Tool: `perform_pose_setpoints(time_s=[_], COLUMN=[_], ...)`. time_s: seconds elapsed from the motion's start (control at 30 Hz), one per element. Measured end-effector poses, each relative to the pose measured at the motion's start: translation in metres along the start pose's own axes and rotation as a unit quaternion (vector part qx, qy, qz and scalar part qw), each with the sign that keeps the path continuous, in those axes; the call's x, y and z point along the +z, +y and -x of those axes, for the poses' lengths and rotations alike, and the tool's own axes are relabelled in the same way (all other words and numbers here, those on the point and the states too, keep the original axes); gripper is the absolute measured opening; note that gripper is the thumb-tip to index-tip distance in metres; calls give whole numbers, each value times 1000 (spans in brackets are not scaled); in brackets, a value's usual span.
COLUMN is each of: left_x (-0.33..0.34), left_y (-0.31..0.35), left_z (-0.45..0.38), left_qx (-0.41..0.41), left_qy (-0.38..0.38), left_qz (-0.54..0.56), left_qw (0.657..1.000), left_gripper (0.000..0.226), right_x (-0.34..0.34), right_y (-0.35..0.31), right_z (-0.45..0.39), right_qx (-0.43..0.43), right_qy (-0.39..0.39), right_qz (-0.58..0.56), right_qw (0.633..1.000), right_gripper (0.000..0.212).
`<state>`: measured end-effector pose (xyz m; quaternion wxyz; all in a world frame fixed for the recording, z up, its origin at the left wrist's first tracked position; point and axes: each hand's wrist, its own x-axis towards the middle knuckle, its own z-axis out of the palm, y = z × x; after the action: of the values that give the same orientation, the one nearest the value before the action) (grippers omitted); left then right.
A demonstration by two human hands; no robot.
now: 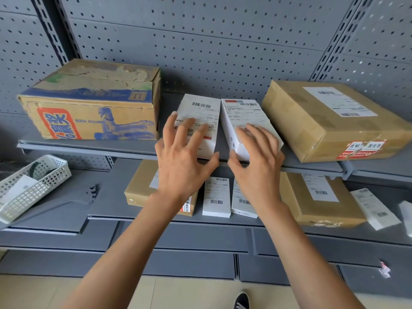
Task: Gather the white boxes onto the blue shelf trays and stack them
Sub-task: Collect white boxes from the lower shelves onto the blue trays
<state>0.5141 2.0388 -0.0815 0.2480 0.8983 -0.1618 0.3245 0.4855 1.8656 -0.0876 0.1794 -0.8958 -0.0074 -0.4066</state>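
Two white boxes with shipping labels lie side by side on the upper blue-grey shelf (89, 144). My left hand (182, 157) rests with spread fingers on the left white box (200, 110). My right hand (258, 159) lies flat on the right white box (243, 112), thumb at its front edge. Neither box is lifted. On the lower shelf (156, 233), two more white boxes (216, 197) (242, 204) stand next to each other, partly behind my wrists. Another white box (374, 208) lies at the lower right.
A large printed cardboard carton (93, 103) fills the upper shelf's left; a brown parcel (330, 121) sits at its right. Below are a small brown parcel (138, 190), a larger brown parcel (316, 199) and a white mesh basket (33, 186) at left. Pegboard backs the shelves.
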Motion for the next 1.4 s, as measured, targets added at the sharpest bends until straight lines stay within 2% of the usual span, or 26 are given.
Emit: perform_pose_setpoints(time_s=[0.4,0.53,0.8,1.1,1.4], left_x=[-10,-17,-40,-74,-94], left_y=[8,11,28,79,175], left_z=[2,6,37,94,146], left_qx=[-25,-26,-50,-3,67], left_qy=[-12,-20,-2,77,83], left_qz=[-2,-19,18,14,41], left_qw=[1000,999,999,997,993], left_gripper=[57,57,55,54,51], right_x=[-6,-18,-47,-121,-226], right_y=[2,3,14,22,69], right_z=[5,12,35,72,129], right_qx=[-17,-28,-71,-125,-104], right_qy=[10,13,52,117,139], right_qz=[9,-10,-70,-100,-87], right_qw=[1000,999,994,980,981], right_gripper=[42,41,39,33,36])
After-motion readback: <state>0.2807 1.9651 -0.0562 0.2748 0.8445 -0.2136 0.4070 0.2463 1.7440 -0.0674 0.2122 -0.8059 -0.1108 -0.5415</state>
